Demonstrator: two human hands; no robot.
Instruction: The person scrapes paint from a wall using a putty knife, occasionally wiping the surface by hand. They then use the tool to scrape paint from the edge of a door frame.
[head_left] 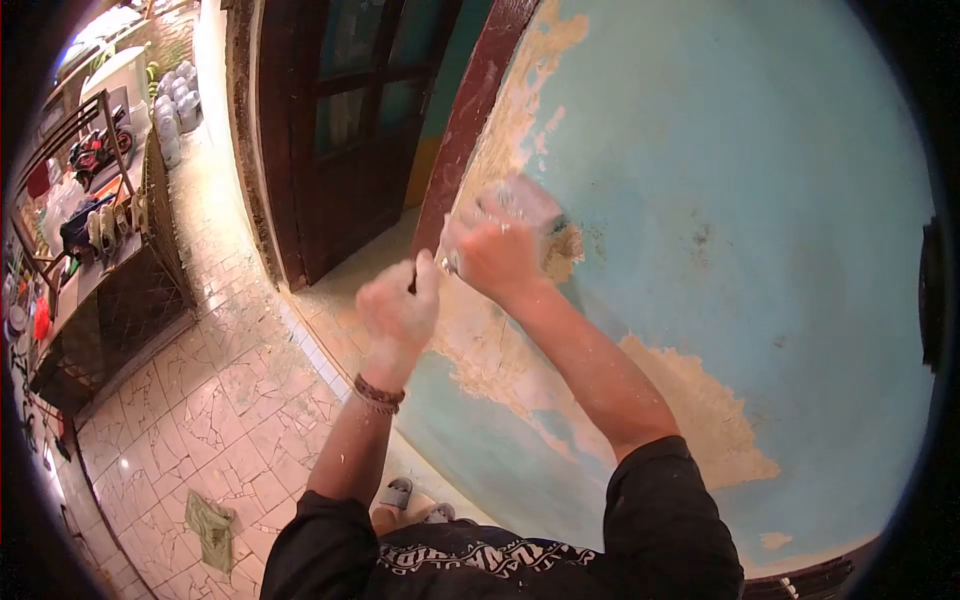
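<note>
Reading what little writing there is comes first: white block lettering runs across the black shirt [480,560] at the bottom edge of view, but it is cut off and too distorted to make out. The scraper [522,200] is a pale, whitish, flat thing smeared by motion blur, pressed against the wall [760,200] close to that wall's left edge, just beside the dark red door frame [468,125]. The right hand [497,258] is curled tight over its lower part, and the left hand [400,305], a beaded bracelet [378,393] on its wrist, is a closed fist around a dark handle end just below and to the left. Turquoise paint covers most of the wall, with tan plaster bared in ragged patches around the scraper and down towards the lower right. Left of the frame stands a dark wooden door [340,120], and the cracked-tile floor [230,390] lies open as far as a loaded rack [95,230], with a green cloth [212,525] on it.
</note>
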